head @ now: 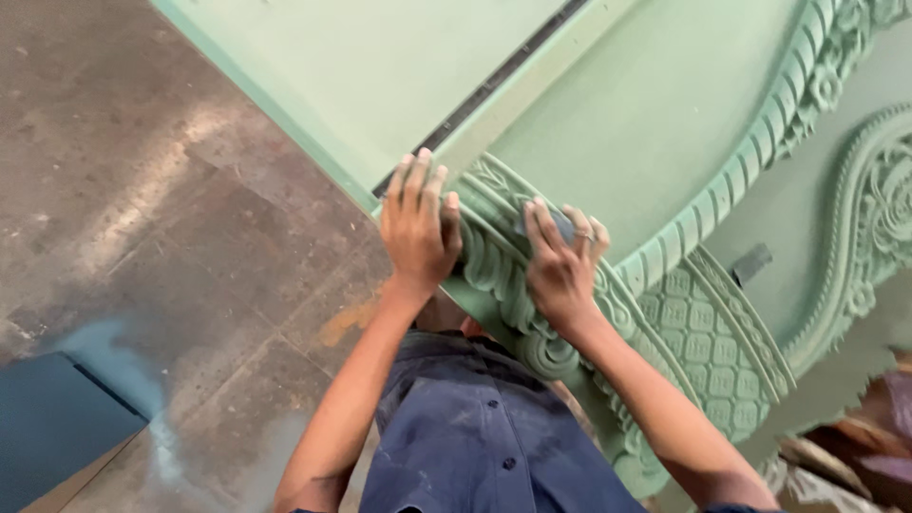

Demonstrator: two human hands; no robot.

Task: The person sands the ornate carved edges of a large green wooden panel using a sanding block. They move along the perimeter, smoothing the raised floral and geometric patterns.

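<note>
- Two bare forearms rise from the bottom edge over a dark blue buttoned shirt (475, 437), which fills the nearest ground.
- Left hand (419, 226): palm down, fingers close together and curled over the outer edge of the carved green panel (665, 142), pressed onto the moulded border.
- Right hand (562, 255): fingers together, pressed flat on a small grey-blue pad (562, 224) that lies on the carved scroll border (499, 271); a ring shows on one finger. Only a sliver of the pad is visible between the fingers.
- Scroll border runs between the two hands; hands near each other, not touching.
- Right of the right hand: a lattice relief section (708, 337) bounded by a ribbed curved moulding (760, 152).
- Beyond the hands: flat green field of the panel, then a dark narrow gap (484, 90) separating a second flat green board (380, 66).
- Left: open concrete floor (161, 190), stained, wide free room along the panel's edge.
- Lower left corner: a dark blue sheet (47, 418) on the floor.
</note>
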